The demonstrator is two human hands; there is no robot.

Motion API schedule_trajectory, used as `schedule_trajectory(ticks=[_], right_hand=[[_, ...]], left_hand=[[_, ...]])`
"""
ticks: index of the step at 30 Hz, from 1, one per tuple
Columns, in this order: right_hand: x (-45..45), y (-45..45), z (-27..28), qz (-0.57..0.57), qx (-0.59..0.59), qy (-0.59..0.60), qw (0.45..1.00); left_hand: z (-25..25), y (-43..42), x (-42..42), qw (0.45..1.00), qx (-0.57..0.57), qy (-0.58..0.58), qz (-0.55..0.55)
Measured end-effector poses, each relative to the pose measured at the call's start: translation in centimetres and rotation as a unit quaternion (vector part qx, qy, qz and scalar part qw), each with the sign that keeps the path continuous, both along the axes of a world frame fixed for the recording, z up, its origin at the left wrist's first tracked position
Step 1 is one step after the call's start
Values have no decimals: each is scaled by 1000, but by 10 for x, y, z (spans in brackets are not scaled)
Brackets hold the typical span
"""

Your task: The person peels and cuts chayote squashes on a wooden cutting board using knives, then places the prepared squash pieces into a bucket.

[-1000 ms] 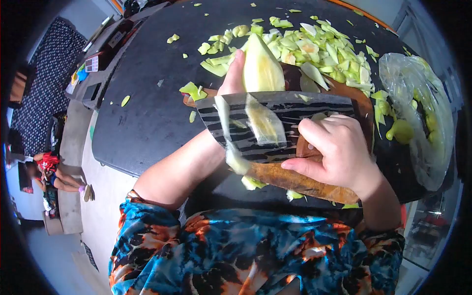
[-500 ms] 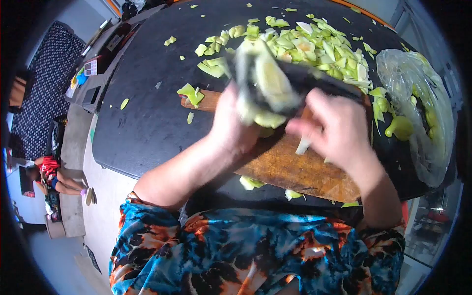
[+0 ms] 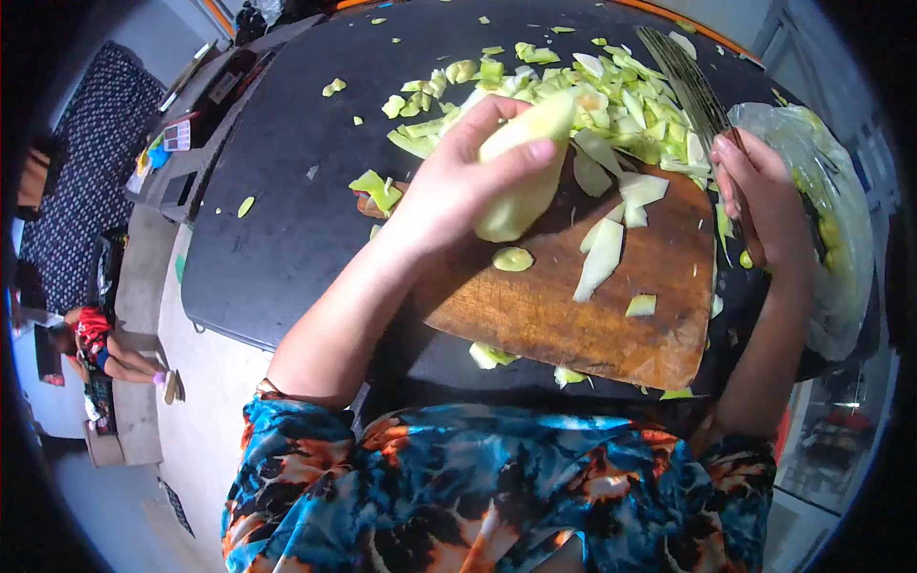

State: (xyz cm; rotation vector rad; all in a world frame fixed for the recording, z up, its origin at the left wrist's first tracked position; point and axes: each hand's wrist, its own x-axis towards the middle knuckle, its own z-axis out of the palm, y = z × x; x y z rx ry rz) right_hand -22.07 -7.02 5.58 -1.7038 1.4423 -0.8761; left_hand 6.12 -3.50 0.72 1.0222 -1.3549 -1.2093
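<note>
My left hand is wrapped round a pale green peeled fruit above the left part of the wooden cutting board. On the right, my right hand grips a wide-bladed knife, its blade pointing up and away beyond the board's right edge. Pale slices lie on the board, with a small round piece just below the fruit. Behind the board spreads a heap of green and white peelings.
A clear plastic bag with green fruit lies at the right. Loose scraps dot the black table. A person in red sits far off to the left, near a bench holding small items.
The knife has swung from in front of the fruit over to the right with my right hand. My left hand holds the fruit more upright, and more slices lie on the board.
</note>
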Motion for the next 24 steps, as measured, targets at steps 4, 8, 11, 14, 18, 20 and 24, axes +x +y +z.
schedule_trajectory(ticks=[4,8,11,14,18,20,24], right_hand=[[6,30,7,72,0,35,997],[31,51,9,68,-177,209,959],[44,58,10,40,-244,245,937],[51,54,9,50,-310,264,912],[66,45,-6,94,-215,423,875],[67,43,-8,101,-239,422,869],[76,41,-8,127,-255,459,842]], left_hand=[[-2,4,-3,864,-181,-459,97],[-9,10,-16,788,-219,-558,143],[-13,14,-27,748,-250,-593,163],[-13,15,-29,731,-267,-612,140],[-13,16,-31,728,-269,-612,153],[-17,14,-30,720,-285,-611,164],[-19,15,-28,724,-290,-603,167]])
